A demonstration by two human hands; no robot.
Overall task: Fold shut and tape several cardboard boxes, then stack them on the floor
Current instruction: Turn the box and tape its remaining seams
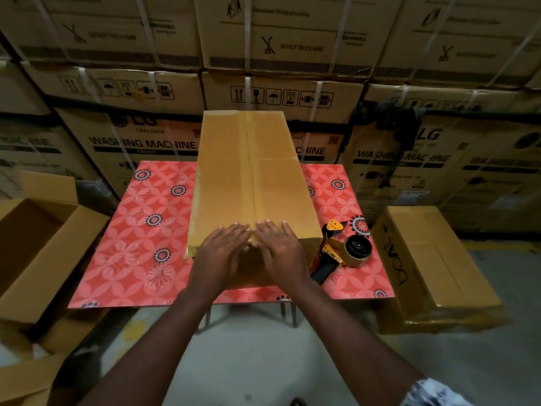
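On the floor off the left edge of the tabletop [131, 230] sits an open box [44, 244] with its flaps up, so I think it waits its turn. The long box [248, 177] being worked on lies in the middle of the tabletop and runs from the near edge to the far edge. Its flaps are folded shut, and a strip of tape [248, 153] goes down the middle seam. At the near end of this box the left hand [222, 253] lies flat on top, just left of the seam. The right hand [281, 253] lies flat just right of it, and the fingertips almost meet over the tape. Neither hand has a grip on anything; the fingers are straight and press down. To do this step well, I would rub from the seam out to both sides so the tape sticks with no bumps. Then I would smooth the loose end down over the near end wall. Press firmly but not so hard that the flaps sink in, and do not let the box slide on the smooth cover. The tape gun [342, 253] lies just beside the box, toward the right edge, easy to reach if more tape is needed. Off the right edge, a shut box [433, 268] rests on the floor. That looks like the place to stack this one.
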